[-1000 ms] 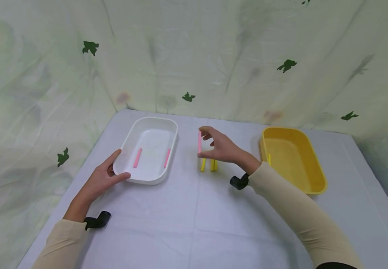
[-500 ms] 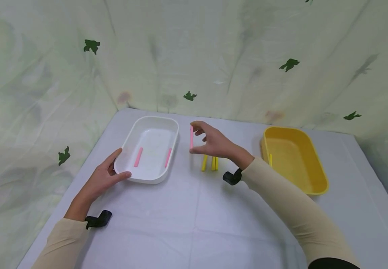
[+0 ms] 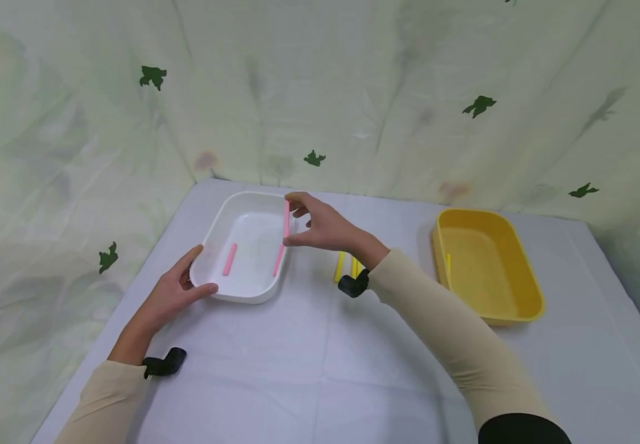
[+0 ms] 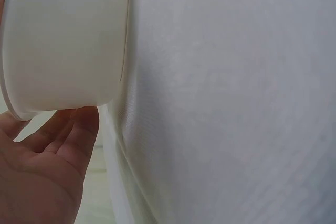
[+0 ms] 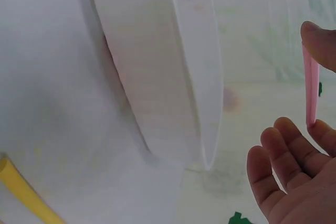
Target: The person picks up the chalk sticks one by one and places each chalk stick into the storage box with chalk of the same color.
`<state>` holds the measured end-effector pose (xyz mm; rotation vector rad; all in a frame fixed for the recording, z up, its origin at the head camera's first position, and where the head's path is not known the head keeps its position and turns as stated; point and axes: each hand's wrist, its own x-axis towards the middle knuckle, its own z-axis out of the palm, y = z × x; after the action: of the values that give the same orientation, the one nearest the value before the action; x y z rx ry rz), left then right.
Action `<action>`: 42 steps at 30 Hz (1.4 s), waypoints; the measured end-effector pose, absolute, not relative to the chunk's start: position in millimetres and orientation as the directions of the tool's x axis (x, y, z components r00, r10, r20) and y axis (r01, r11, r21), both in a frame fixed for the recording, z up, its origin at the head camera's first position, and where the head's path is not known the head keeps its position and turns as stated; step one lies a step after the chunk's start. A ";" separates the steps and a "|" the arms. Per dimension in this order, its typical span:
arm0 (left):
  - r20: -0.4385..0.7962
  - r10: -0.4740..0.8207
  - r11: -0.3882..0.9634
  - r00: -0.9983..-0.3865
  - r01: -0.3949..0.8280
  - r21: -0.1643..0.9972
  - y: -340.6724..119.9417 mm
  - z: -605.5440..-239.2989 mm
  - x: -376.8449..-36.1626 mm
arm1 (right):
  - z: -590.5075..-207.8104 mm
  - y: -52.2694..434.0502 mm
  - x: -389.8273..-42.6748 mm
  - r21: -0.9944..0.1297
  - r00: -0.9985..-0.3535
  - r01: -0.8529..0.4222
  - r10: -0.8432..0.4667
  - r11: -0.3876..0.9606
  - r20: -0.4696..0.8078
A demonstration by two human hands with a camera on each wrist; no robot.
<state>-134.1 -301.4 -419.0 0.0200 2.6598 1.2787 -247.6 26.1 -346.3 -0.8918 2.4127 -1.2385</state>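
My right hand (image 3: 311, 225) pinches a pink stick (image 3: 286, 219) upright between thumb and forefinger, over the right rim of the white tray (image 3: 216, 225). The right wrist view shows the same pink stick (image 5: 311, 90) held above the tray's rim (image 5: 202, 77). Two more pink sticks (image 3: 229, 259) lie inside the tray. My left hand (image 3: 178, 290) grips the tray's near left corner, thumb on the rim; in the left wrist view its fingers (image 4: 71, 135) sit under the tray wall (image 4: 63, 40). Yellow sticks (image 3: 339, 266) lie on the table behind my right wrist.
A yellow tray (image 3: 516, 296) stands at the right with one yellow stick (image 3: 447, 264) against its left wall. A white cloth covers the table (image 3: 320, 370). Pale sheets with green prints hang close behind and at the left.
My right hand has carried the pink stick leftward from above the yellow sticks to the white tray's right rim. The left hand has stayed on the tray.
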 end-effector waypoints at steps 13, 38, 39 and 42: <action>-0.163 0.090 0.625 -0.982 -0.071 0.777 -303.4 -417.7 -134.5 | -346.1 -10.5 -248.8 -0.841 -0.743 -0.377 -0.669 0.389 0.023; -0.195 0.078 0.641 -0.978 -0.101 0.761 -300.2 -418.7 -134.8 | -360.0 -34.2 -248.4 -0.861 -0.722 -0.365 -0.691 0.356 0.021; -0.195 0.079 0.641 -0.978 -0.100 0.761 -300.0 -418.6 -134.9 | -359.9 -34.1 -248.2 -0.860 -0.724 -0.363 -0.690 0.357 0.020; -0.195 0.079 0.640 -0.978 -0.100 0.762 -299.6 -418.7 -135.3 | -359.3 -35.1 -248.0 -0.858 -0.722 -0.368 -0.692 0.358 0.021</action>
<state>-135.3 -299.6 -418.7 -0.0173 2.6502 1.2496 -248.0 -35.1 -359.3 -0.9324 2.2808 -1.3072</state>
